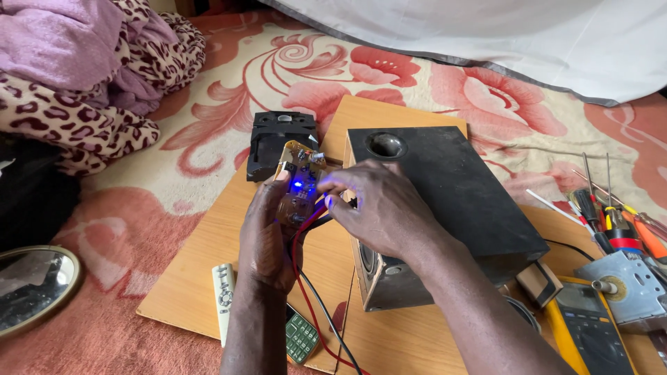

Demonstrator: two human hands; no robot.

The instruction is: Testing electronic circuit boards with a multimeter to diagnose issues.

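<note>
Head view: left hand (267,232) grips a small circuit board (299,177) with a lit blue lamp, raised above the wooden board (208,271); right hand (379,205) pinches narrowly at the board's lower edge, where red and black wires (306,292) trail toward the near edge. Black speaker box (451,187) stands just right of the hands, black plastic housing (278,139) just behind, leaving bare wood to the left. Remote control (224,298), keypad board (302,337), yellow multimeter (590,326) and screwdrivers (611,208) crowd the near and right margins.
</note>
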